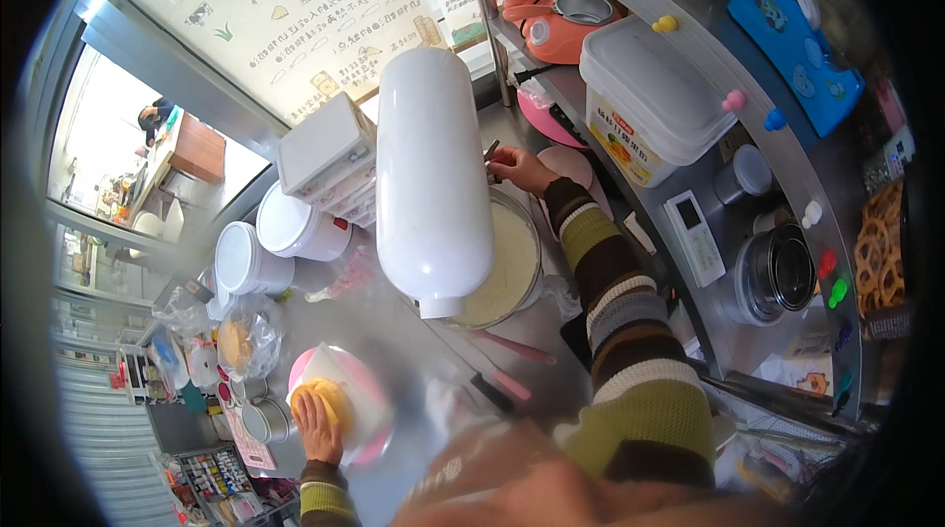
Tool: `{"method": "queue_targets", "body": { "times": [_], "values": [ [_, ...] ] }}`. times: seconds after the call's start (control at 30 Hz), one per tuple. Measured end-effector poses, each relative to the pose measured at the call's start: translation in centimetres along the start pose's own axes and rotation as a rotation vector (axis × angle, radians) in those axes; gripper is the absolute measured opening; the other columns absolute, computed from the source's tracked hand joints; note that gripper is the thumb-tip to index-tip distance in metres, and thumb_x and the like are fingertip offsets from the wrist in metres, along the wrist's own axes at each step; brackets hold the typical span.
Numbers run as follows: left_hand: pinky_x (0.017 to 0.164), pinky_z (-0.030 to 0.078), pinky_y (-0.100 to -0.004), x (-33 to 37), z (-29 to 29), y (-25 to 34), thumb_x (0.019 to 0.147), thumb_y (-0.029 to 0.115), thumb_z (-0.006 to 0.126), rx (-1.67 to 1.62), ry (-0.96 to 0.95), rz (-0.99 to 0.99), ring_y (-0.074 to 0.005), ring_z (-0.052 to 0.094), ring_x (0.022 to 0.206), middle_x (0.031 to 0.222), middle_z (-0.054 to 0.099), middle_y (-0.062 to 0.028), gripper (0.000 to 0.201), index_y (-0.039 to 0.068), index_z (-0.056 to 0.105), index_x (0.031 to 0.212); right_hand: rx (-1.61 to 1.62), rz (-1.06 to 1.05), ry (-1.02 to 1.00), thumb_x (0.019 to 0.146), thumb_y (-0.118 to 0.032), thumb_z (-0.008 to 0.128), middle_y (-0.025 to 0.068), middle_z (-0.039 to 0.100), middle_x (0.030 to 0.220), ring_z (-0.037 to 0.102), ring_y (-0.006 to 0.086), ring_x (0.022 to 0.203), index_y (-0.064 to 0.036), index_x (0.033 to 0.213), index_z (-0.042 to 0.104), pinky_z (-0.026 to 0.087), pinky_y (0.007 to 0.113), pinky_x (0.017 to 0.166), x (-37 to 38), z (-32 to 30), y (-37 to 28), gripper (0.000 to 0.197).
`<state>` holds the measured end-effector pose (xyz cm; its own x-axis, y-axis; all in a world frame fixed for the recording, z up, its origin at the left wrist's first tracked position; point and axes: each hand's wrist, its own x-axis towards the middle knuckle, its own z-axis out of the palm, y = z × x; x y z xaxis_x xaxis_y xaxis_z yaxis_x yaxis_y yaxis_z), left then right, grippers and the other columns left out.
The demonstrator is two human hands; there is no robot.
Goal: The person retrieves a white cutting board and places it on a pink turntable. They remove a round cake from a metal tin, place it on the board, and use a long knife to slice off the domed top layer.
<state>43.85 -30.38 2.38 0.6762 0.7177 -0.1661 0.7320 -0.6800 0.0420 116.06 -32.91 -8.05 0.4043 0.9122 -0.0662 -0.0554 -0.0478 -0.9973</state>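
Observation:
My left hand [317, 427] rests flat on a yellow round pastry [330, 397] that lies on a white sheet over a pink plate [372, 407]. My right hand [520, 169], in a striped sleeve, reaches past the far rim of a large metal bowl [512, 266] of pale batter. Its fingers pinch a small dark metal utensil [491, 155]. A tall white cylinder [433, 178] stands in front of the bowl and hides part of it.
White lidded tubs [266, 242] and a white box [325, 148] stand at the left. Bagged food [241, 340] lies beside them. Pink-handled tools [512, 350] lie on the steel counter. Shelves at the right hold a big lidded container [650, 99], an orange cooker [561, 15] and a steel pot [778, 271].

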Motion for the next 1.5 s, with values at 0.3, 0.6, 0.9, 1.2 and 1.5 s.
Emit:
{"method": "queue_targets", "body": {
  "times": [0.3, 0.6, 0.9, 1.2, 1.5],
  "values": [
    [0.126, 0.003, -0.0589, 0.4, 0.2, -0.1, 0.098, 0.034, 0.045, -0.014, 0.017, -0.004, -0.0441, 0.013, 0.157, 0.167, 0.023, -0.0257, 0.072, -0.001, 0.03, 0.159, -0.017, 0.006, -0.016, 0.099, -0.024, 0.07, 0.0047, 0.072, 0.104, 0.067, 0.0118, 0.094, -0.0015, 0.123, 0.066, 0.054, 0.029, 0.083, 0.5, -0.6, 0.6, 0.033],
    [0.125, 0.007, -0.0588, 0.2, 0.5, -0.3, 0.098, 0.031, 0.046, -0.018, 0.101, 0.019, -0.0447, 0.018, 0.155, 0.166, 0.026, -0.0252, 0.068, -0.001, 0.036, 0.156, 0.175, -0.035, 0.185, 0.103, -0.021, 0.063, 0.0057, 0.071, 0.103, 0.067, 0.0121, 0.088, -0.0018, 0.124, 0.065, 0.056, 0.028, 0.078, -0.6, -1.1, 1.0, 0.028],
    [0.126, 0.006, -0.0572, 1.1, -1.4, -2.0, 0.103, 0.042, 0.044, -0.079, 0.088, 0.126, -0.043, 0.017, 0.156, 0.167, 0.025, -0.0241, 0.068, 0.005, 0.035, 0.159, -0.114, 0.169, 0.704, 0.106, -0.02, 0.055, 0.0027, 0.061, 0.079, 0.059, 0.0131, 0.073, -0.0073, 0.1, 0.063, 0.049, 0.031, 0.066, -28.4, 12.4, 4.5, 0.016],
    [0.127, 0.005, -0.053, 2.4, -0.8, -4.5, 0.101, 0.052, 0.045, -0.029, -0.002, 0.352, -0.0412, 0.014, 0.157, 0.167, 0.023, -0.0242, 0.079, 0.0, 0.032, 0.159, -1.125, 0.024, -0.047, 0.096, -0.013, 0.058, 0.0172, 0.058, 0.109, 0.061, 0.0374, 0.105, -0.0075, 0.141, 0.051, 0.052, 0.048, 0.091, -38.8, 31.6, 10.4, 0.046],
    [0.127, 0.006, -0.0531, 2.7, -1.4, -6.0, 0.099, 0.043, 0.054, -0.135, 0.083, 0.513, -0.0355, 0.015, 0.158, 0.17, 0.022, -0.017, 0.078, 0.004, 0.027, 0.162, -1.381, 0.148, 0.121, 0.092, -0.017, 0.062, 0.0133, 0.052, 0.118, 0.052, 0.0351, 0.117, -0.0103, 0.132, 0.057, 0.045, 0.049, 0.097, -38.2, 30.9, 11.3, 0.041]
  ]
}}
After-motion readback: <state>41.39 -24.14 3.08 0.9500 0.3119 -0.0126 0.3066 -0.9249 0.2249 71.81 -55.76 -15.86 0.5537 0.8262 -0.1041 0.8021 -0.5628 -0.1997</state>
